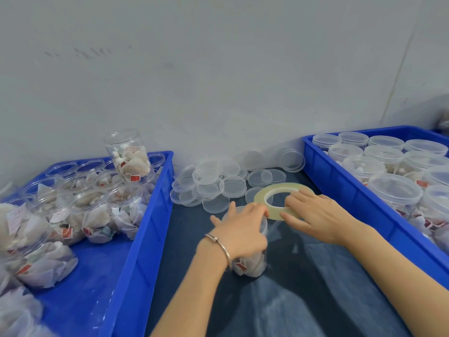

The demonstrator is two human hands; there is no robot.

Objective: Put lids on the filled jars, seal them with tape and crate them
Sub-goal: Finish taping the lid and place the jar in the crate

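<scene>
**Taping step: one jar in hand, tape roll alongside**

Item: filled jar (247,259), clear plastic, stood at lower centre of the frame, largely hidden by the left hand (239,231), whose fingers curled round its top. Whether a lid sat on it could not be told.

Tape roll (283,199), clear, wide ring, lay just right of the jar's top; the right hand (313,215) pinched its near rim, fingers over the top, thumb below.

Loose lids (213,183), heaped behind the roll at centre.

Left crate (145,215), blue, lower left: unlidded filled jars, one perched atop the others.

Right crate (345,186), blue, right edge: lidded jars in rows.

Judged step: sealing. The next move would call for a free tape end laid on the lid seam, the jar turned under it, then placement in the right crate.
</scene>
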